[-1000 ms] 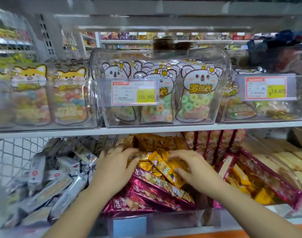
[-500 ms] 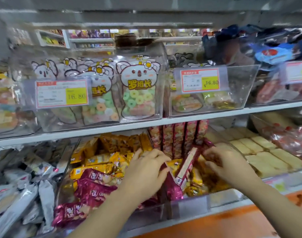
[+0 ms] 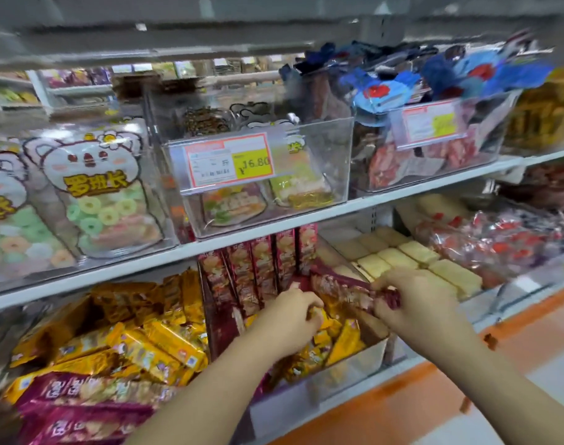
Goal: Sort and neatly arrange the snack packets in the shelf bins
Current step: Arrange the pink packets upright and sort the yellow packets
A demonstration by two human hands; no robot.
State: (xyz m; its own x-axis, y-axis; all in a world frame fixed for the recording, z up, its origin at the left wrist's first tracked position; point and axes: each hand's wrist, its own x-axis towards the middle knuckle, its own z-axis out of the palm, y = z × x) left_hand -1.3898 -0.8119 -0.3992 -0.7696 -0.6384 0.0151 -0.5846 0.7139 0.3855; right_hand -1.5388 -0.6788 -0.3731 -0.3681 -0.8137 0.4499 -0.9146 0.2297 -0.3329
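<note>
Both my hands are inside a clear bin on the lower shelf. My right hand grips a long maroon snack packet that lies tilted over the bin. My left hand has its fingers curled down among yellow packets in the same bin; what it holds is hidden. Maroon packets stand upright in a row at the back of this bin. To the left, a bin holds more yellow packets and maroon packets mixed together.
Pale yellow wafer packs fill the bin to the right, then red-and-clear packets. The upper shelf carries clear bins with candy-ring bags and a price tag. An orange floor strip lies below.
The view swung right from the yellow-and-maroon bin. Both hands moved into the bin to its right, and my right hand took hold of a long maroon packet and raised it.
</note>
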